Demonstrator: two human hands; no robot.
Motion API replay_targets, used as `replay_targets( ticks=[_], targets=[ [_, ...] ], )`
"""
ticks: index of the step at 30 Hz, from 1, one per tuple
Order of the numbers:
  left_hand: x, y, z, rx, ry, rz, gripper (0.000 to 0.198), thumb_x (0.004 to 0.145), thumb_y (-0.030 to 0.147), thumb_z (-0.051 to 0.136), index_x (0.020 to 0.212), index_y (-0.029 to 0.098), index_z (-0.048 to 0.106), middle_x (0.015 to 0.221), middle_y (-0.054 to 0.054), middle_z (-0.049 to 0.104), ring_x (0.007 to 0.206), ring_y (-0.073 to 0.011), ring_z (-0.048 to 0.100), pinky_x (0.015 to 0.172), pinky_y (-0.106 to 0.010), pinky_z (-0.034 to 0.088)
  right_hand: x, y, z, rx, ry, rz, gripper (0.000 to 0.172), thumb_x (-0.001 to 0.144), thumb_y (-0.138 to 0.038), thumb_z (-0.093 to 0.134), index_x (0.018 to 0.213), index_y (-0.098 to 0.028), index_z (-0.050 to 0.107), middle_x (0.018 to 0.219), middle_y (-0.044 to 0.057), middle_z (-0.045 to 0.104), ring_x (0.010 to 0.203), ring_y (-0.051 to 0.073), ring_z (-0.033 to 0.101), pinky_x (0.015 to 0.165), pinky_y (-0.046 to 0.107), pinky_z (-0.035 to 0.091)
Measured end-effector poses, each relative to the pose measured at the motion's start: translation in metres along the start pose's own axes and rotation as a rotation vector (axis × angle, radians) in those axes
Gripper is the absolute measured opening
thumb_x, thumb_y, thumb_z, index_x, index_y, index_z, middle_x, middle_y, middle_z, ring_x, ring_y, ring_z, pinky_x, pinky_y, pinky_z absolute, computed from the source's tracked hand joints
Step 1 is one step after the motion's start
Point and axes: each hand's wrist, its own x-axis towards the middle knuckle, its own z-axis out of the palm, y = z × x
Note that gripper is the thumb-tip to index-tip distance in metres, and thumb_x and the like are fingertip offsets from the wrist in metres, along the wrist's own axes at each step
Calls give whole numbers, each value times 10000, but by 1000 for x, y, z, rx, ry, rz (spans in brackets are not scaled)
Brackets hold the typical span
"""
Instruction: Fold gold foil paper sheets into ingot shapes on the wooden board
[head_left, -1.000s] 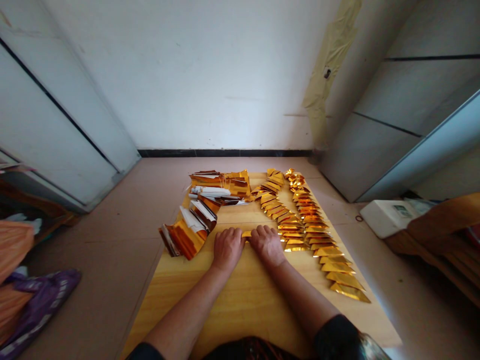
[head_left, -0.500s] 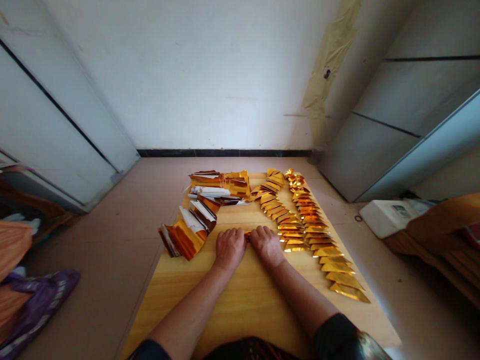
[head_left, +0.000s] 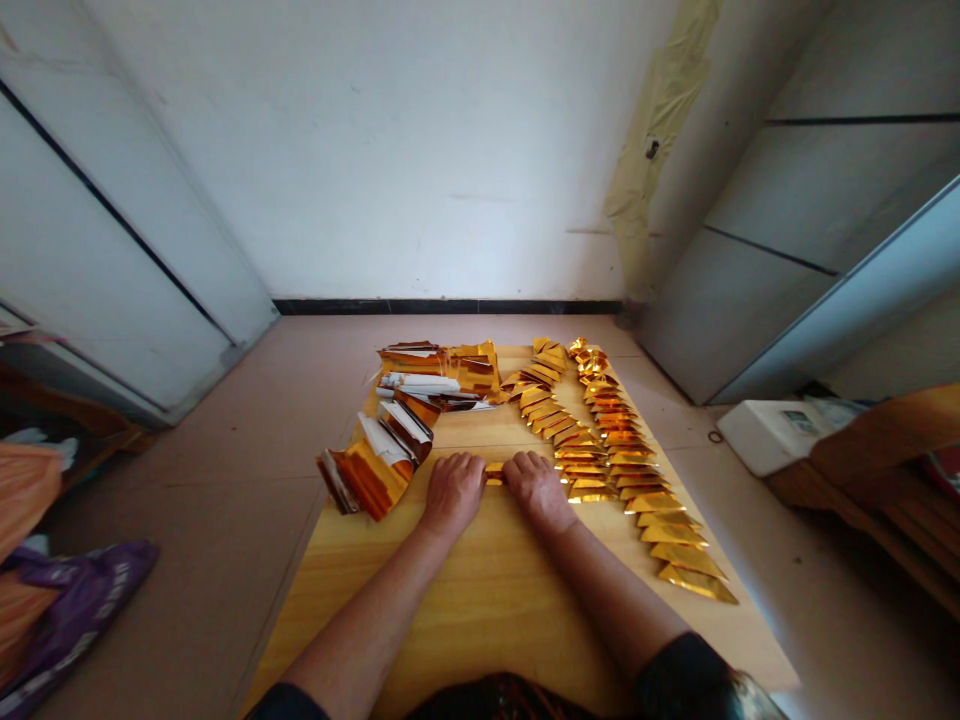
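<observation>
My left hand (head_left: 454,492) and my right hand (head_left: 534,485) rest side by side on a pale wooden table (head_left: 480,610), fingers pinching a small folded piece of gold foil (head_left: 494,473) from either end. Its middle shows between them. To the right, overlapping folded gold foil triangles (head_left: 645,490) run in a long curved row, with a second row (head_left: 546,408) beside it. Loose stacks of gold and white-backed foil strips (head_left: 367,478) lie left of my left hand.
A white wall with a black skirting strip (head_left: 450,306) stands beyond the table. Grey door panels (head_left: 750,310) flank it. On the tiled floor, a white appliance (head_left: 772,435) and wooden furniture (head_left: 877,460) sit right, and a purple bag (head_left: 82,610) lies left.
My hands have eased slightly apart, and more of the gold foil piece now shows between them. The rows and stacks of foil have not moved.
</observation>
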Motion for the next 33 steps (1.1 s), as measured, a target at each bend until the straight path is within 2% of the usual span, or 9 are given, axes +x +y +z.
replay_targets(
  ticks=[6, 13, 21, 25, 29, 33],
  targets=[
    [0, 1, 1, 11, -5, -4, 168, 887, 167, 438, 815, 176, 590, 799, -69, 637, 811, -221, 570, 700, -339, 337, -2, -2, 2, -7, 1, 9, 120, 926, -186, 480, 903, -194, 597, 893, 62, 598, 844, 201, 501, 711, 301, 322],
    [-1, 2, -2, -37, 11, -39, 114, 868, 204, 482, 823, 185, 586, 816, -63, 630, 836, -224, 561, 713, -344, 333, -2, 0, 1, -7, 15, 6, 122, 931, -214, 481, 902, -195, 598, 898, 57, 601, 845, 199, 496, 718, 301, 319],
    [-11, 4, -12, -90, 54, 3, 87, 835, 266, 527, 840, 209, 592, 854, -61, 600, 863, -225, 528, 755, -356, 349, -9, -1, 3, 71, 129, 47, 102, 917, -204, 497, 883, -192, 593, 891, 45, 597, 847, 182, 497, 722, 286, 317],
    [-14, 5, -12, -122, 69, 10, 114, 822, 252, 536, 903, 213, 605, 872, -65, 600, 873, -229, 524, 768, -363, 357, -12, -2, 7, 92, 194, 57, 151, 938, -200, 460, 885, -191, 601, 872, 43, 592, 834, 174, 496, 725, 279, 321],
    [-13, 4, -10, -118, 67, 2, 132, 829, 238, 529, 932, 213, 608, 877, -61, 608, 876, -227, 531, 770, -356, 367, -12, -1, 5, 75, 170, 61, 162, 939, -197, 467, 854, -187, 605, 865, 43, 602, 822, 171, 500, 712, 273, 318],
    [-13, 4, -7, -137, 75, 9, 216, 848, 230, 509, 1045, 211, 596, 899, -61, 624, 891, -226, 543, 790, -357, 380, -11, 1, 1, 56, 126, 57, 149, 934, -200, 487, 849, -193, 609, 888, 38, 611, 830, 171, 506, 712, 275, 312]
  ],
)
